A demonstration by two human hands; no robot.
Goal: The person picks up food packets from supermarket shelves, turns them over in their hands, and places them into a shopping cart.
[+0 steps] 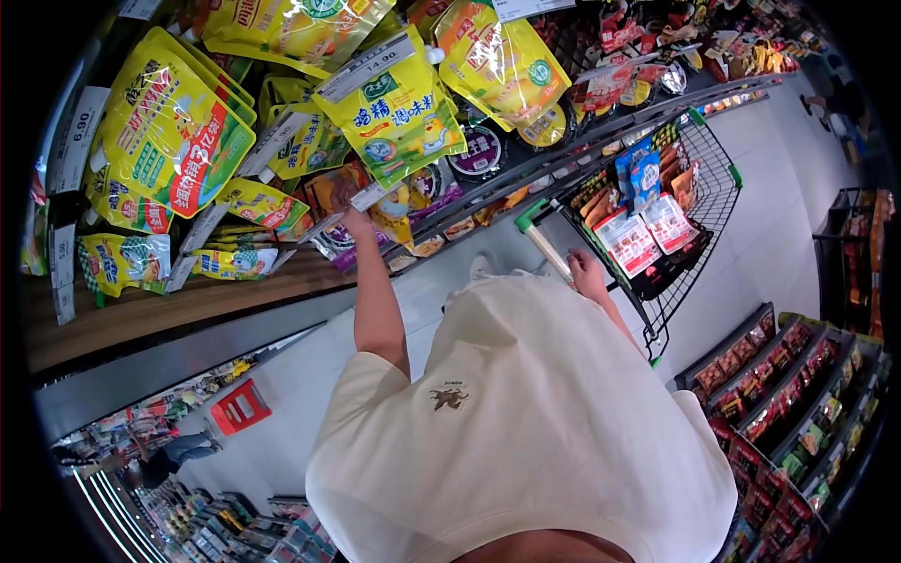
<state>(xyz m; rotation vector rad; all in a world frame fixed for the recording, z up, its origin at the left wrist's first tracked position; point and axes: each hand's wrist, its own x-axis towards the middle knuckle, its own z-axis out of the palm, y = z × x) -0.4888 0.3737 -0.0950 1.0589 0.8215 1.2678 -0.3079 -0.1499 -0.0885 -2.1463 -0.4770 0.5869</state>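
Note:
My left hand (353, 221) reaches in among the hanging packets on the shelf, next to an orange-brown packet (328, 191). A price tag and packets partly cover its fingers, so its grip does not show. Just above it hangs a yellow-green seasoning pouch (394, 122) under a 14.90 tag. My right hand (587, 272) curls at the pale handle (547, 246) of a black wire shopping cart (699, 253). Inside the cart lie a blue packet (639, 174), red-and-white packs (631, 242) and several brownish packets.
Larger yellow pouches (174, 122) and round purple-lidded tubs (476, 155) fill the shelf. Tiered racks of packets (788, 385) stand at lower right. A red basket (240, 407) is on the floor at left, with another person (174, 457) beyond it.

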